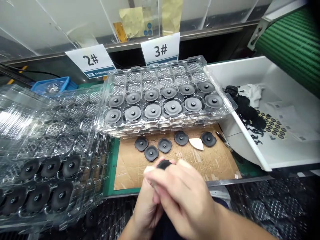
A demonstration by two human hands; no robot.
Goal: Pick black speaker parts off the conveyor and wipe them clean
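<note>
My two hands are together above the front of the cardboard sheet (130,170). A dark round disc (164,164) shows partly between them; my left hand (147,208) is closed around it from below. My right hand (187,195) lies across the top with its fingers curled in, hiding most of the disc and whatever those fingertips pinch. Just beyond, several loose black discs, one of them a wavy-edged disc (164,145) with a small centre stud, lie on the cardboard. Among them is a white pointed-oval piece (196,143).
Behind the cardboard stands a stack of clear trays (160,125), its front rows filled with black discs. More clear trays (82,173) are at left. To the right are a white bin (297,146) with black parts and a thin pen-like tool (223,140). Signs "2#" (90,60) and "3#" (160,50) stand behind.
</note>
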